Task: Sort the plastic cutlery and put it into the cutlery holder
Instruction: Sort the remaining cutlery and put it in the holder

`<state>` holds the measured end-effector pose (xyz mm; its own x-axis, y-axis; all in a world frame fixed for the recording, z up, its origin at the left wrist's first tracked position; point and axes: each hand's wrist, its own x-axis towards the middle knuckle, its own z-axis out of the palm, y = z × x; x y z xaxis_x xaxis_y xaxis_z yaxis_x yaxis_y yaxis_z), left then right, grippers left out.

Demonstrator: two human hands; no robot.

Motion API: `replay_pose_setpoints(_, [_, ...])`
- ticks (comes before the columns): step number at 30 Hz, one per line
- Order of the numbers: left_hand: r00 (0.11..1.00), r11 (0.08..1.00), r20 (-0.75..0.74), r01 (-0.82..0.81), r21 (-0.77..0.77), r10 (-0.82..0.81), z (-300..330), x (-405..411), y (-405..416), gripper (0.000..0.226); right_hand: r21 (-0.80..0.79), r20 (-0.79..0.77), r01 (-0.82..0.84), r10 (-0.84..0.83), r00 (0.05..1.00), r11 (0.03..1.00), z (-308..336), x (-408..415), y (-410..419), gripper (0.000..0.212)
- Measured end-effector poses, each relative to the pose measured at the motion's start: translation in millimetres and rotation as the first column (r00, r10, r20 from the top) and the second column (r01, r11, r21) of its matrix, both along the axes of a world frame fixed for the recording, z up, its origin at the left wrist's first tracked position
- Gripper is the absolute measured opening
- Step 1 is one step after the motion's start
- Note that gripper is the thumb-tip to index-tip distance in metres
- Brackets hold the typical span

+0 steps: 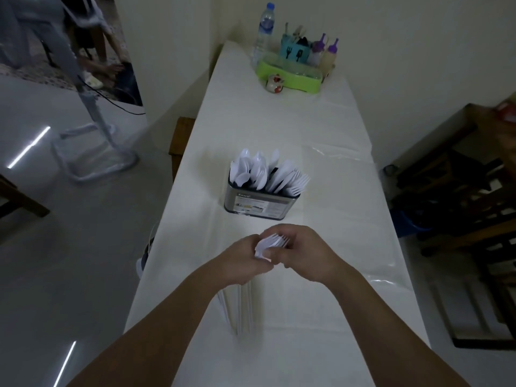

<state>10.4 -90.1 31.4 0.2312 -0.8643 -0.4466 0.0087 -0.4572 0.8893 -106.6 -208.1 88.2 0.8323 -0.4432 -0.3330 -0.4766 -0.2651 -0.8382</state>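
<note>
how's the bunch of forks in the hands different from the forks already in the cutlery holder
The forks in the hands are gripped by both the left hand and the right hand, low over the table; the forks in the holder stand free in the right end of the cutlery holder. The held bunch shows only its tips past the fingers; the holder's forks lean right and fan out. Both sets are white plastic.

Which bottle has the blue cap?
The tall clear water bottle, far left at the table's back end. The two squeeze bottles beside it have purple tops.
</note>
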Motion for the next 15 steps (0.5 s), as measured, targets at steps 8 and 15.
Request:
replay_pose_setpoints(8, [0.943,0.998,0.331,0.042,-0.048,-0.024,0.1,14.3,-30.1,0.032,-0.01,0.108,0.196,-0.194,0.975,0.981,18.6,0.9,-36.9,0.016])
replay_pose_setpoints(15, [0.9,0.994,0.436,0.065,-0.093,-0.018,-1.7,15.1,-51.6,0.025,-0.017,0.138,0.213,-0.209,0.968,0.977,36.5,-4.9,-72.7,0.018])
